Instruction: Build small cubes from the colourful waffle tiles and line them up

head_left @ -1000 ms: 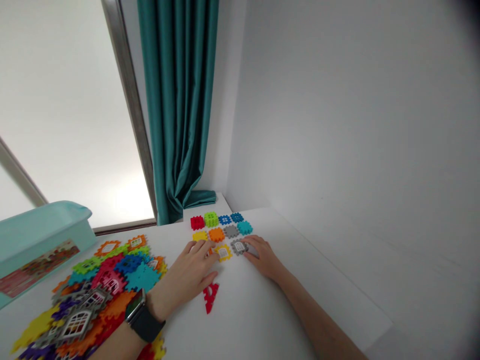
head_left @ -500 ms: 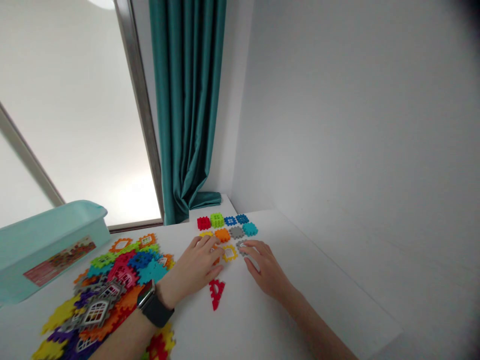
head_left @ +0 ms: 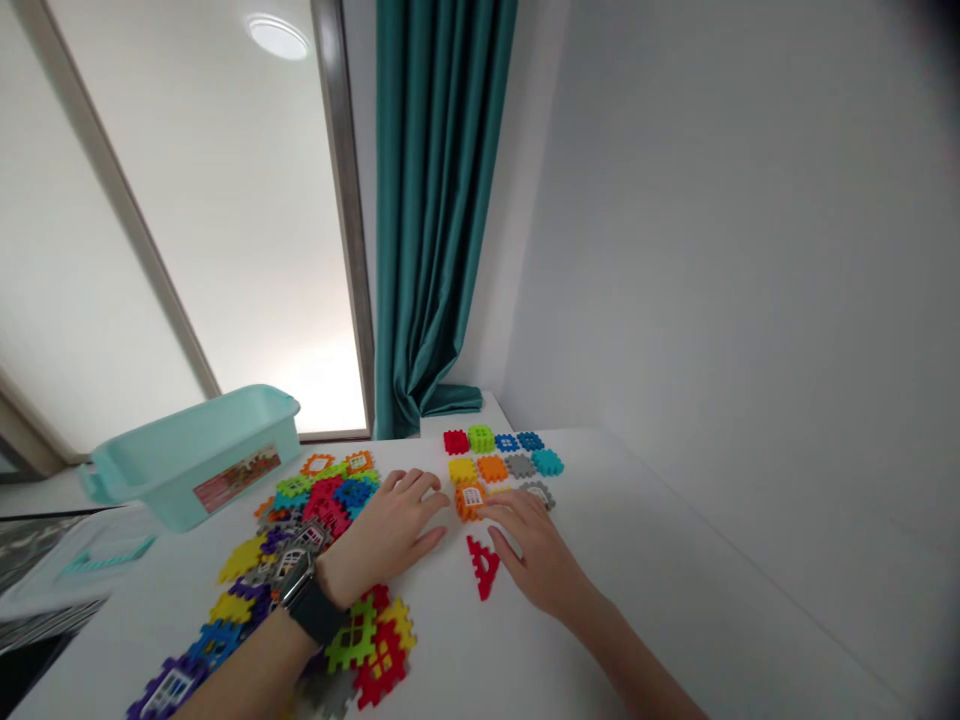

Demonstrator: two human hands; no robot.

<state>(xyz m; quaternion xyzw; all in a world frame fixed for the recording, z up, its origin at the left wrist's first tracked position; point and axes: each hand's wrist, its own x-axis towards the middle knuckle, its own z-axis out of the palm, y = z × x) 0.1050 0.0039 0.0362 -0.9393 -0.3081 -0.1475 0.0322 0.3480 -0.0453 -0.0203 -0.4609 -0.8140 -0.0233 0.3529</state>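
Nearest us on the white counter (head_left: 465,660), the heap of notched plastic pieces ends in a purple window piece (head_left: 171,688) at the left and a red piece (head_left: 382,665) to its right. Our left forearm crosses the heap, a dark watch (head_left: 311,600) at the wrist. Right of the heap lies a red triangular piece (head_left: 484,568), flat and by itself. Just beyond it we hold our left hand (head_left: 391,525) loosely spread, gripping nothing. Our right hand (head_left: 536,555) has thumb and fingers apart, fingertips at the right edge of the orange window piece (head_left: 470,498); we cannot tell whether they touch. It partly covers a yellow piece, with a gray window piece (head_left: 538,492) just beyond. Farther off we have two rows of four, the middle one running from yellow to turquoise (head_left: 547,461), the far one from red to dark blue (head_left: 531,441). At far left stands a mint bin (head_left: 287,440).
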